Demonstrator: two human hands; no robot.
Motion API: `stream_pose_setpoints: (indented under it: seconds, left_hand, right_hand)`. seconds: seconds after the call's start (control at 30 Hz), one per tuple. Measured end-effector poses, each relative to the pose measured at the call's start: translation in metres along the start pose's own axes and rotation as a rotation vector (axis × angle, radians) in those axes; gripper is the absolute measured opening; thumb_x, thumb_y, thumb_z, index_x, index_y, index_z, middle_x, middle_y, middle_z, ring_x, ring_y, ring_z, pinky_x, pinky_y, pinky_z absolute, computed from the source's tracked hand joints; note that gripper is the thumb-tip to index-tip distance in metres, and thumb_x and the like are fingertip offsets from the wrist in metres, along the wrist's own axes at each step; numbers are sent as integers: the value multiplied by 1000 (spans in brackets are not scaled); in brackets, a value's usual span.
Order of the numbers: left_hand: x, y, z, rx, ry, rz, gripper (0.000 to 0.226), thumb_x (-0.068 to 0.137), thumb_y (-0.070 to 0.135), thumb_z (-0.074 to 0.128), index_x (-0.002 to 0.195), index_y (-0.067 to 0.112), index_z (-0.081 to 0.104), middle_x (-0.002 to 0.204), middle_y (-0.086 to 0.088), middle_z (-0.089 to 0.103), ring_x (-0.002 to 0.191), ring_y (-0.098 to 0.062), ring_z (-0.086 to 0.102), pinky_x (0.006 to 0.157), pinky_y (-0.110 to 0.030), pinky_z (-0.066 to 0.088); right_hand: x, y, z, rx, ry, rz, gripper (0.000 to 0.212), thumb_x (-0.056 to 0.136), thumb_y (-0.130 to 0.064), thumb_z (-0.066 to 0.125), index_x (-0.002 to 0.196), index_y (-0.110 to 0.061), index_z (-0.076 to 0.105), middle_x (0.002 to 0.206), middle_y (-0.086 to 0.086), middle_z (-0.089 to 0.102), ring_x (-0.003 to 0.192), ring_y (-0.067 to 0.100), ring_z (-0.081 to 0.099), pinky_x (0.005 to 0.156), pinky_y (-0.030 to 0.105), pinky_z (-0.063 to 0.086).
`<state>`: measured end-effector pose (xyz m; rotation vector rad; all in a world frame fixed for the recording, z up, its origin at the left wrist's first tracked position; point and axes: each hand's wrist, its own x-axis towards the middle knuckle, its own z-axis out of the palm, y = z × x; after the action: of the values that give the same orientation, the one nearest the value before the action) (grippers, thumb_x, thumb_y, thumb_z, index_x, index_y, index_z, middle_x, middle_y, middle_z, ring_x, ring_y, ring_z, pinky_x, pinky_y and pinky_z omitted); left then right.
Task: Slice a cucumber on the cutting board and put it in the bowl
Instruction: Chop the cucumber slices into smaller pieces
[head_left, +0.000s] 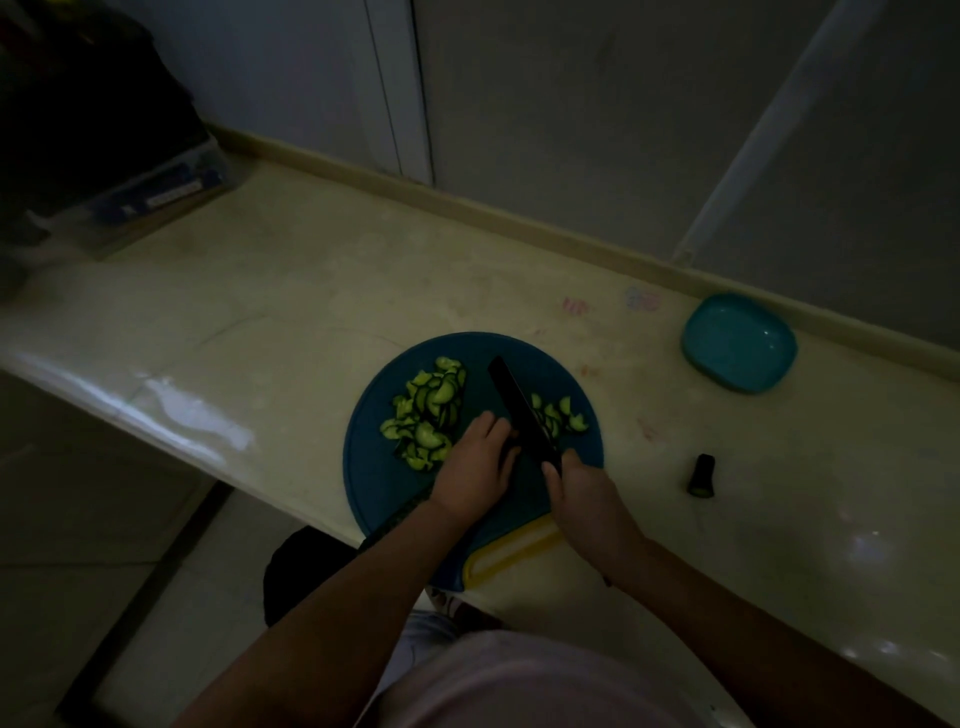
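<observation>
A round blue cutting board (374, 467) lies on the counter. On its left side sits a pile of cucumber slices (428, 413), and a smaller pile of slices (561, 415) lies right of the blade. My right hand (587, 493) grips the handle of a dark knife (519, 400), whose blade points away from me across the board. My left hand (472, 467) holds down the uncut cucumber (400, 517), which runs back under my wrist; its cut end meets the blade. An empty teal bowl (737, 343) stands at the back right.
A dark cucumber end piece (702, 475) stands on the counter right of the board. A clear plastic box (156, 192) with dark things on it sits at the far left. The wall runs along the counter's back edge; the front edge drops to the floor.
</observation>
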<state>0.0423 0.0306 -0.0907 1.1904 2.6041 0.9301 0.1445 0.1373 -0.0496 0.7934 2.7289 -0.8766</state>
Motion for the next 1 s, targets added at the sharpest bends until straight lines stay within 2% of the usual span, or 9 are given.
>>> stream_pose_setpoints:
  seconds: [0.17, 0.3, 0.4, 0.5, 0.67, 0.8, 0.9, 1.0]
  left_hand:
    - [1, -1, 1, 7, -4, 1, 9, 85, 7, 60, 93, 4, 56, 89, -11, 51, 83, -24, 51, 71, -25, 38]
    - [0, 0, 0, 7, -7, -11, 10, 87, 10, 58, 95, 3, 56, 92, -11, 50, 84, -24, 52, 72, -27, 40]
    - [0, 1, 0, 6, -9, -25, 12, 88, 10, 58, 96, 3, 57, 93, -12, 51, 85, -24, 52, 72, -26, 40]
    - [0, 1, 0, -3, -10, -33, 12, 88, 10, 59, 96, 2, 57, 93, -12, 51, 86, -25, 53, 74, -25, 39]
    - [0, 1, 0, -12, -6, -51, 14, 89, 12, 58, 98, 2, 57, 95, -13, 51, 86, -25, 54, 75, -28, 41]
    - [-1, 1, 0, -5, -5, -47, 14, 88, 11, 59, 98, 1, 57, 94, -14, 51, 83, -25, 54, 72, -25, 39]
    - [-1, 2, 0, -11, -2, -45, 13, 86, 9, 61, 95, 1, 57, 92, -14, 51, 80, -26, 55, 70, -23, 37]
    - [-1, 1, 0, -3, 5, -42, 13, 85, 8, 62, 94, 1, 56, 91, -14, 51, 79, -26, 55, 69, -20, 34]
  right_hand:
    - [12, 1, 3, 10, -30, -21, 29, 100, -26, 35, 94, -2, 50, 83, 17, 62, 66, 23, 53, 56, 28, 32]
    - [13, 2, 6, -3, -29, -8, 30, 100, -27, 33, 97, -2, 50, 85, 17, 63, 74, 29, 60, 56, 29, 33]
    - [9, 4, 8, -5, -17, 11, 29, 100, -27, 33, 95, -4, 49, 81, 15, 61, 65, 23, 53, 52, 28, 32]
    - [4, 6, 8, 4, -14, 24, 26, 100, -27, 34, 90, -7, 47, 73, 8, 54, 57, 15, 44, 42, 19, 24]
    - [-2, 7, 5, 19, -5, 4, 24, 99, -27, 35, 87, -9, 45, 65, -3, 43, 49, 2, 32, 41, 18, 23]
    - [-5, 5, 1, 11, 24, 3, 26, 99, -26, 35, 91, -5, 48, 70, 1, 46, 51, 9, 37, 41, 18, 22]
    - [-7, 5, -2, -6, 26, -14, 22, 99, -26, 36, 87, -11, 44, 73, 8, 54, 48, 0, 29, 41, 19, 22]
    - [-7, 6, -1, 5, 30, -13, 24, 99, -26, 37, 89, -8, 48, 70, 2, 49, 50, 4, 31, 41, 18, 21]
